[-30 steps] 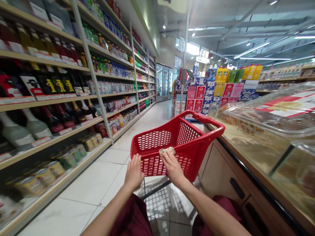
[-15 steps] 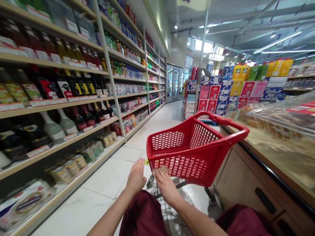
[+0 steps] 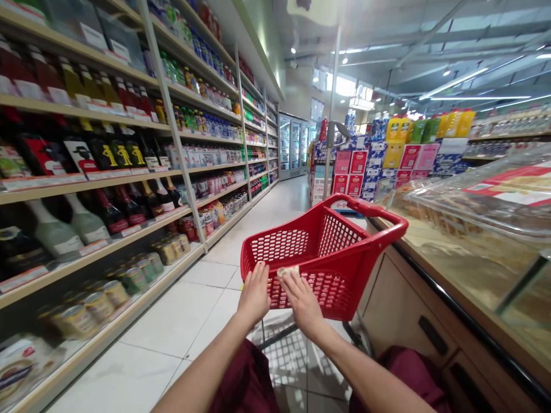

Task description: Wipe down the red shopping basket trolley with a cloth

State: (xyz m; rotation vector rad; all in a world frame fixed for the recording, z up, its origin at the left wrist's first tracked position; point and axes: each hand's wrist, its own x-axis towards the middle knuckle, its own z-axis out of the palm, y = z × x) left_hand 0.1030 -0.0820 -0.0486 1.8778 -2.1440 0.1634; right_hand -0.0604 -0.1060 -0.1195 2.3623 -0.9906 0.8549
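Red perforated plastic shopping cart (image 3: 327,265) stands just beyond our knees in maroon trousers (image 3: 243,381). At its near left corner, our left hand (image 3: 255,295) is flat, fingers straight and unclenched; whether it touches, we cannot tell. Along the cart's near rim, our right hand (image 3: 305,304) covers a crumpled off-white cloth (image 3: 284,271); whether its fingers clamp that, we cannot tell. Right of the cart runs a wooden counter (image 3: 398,301) with black edging; left of it rise beige shelves (image 3: 173,127) of bottles and cans. Behind it are stacked red and pink cartons (image 3: 358,162) and, farther, glass-door refrigerators (image 3: 290,143).
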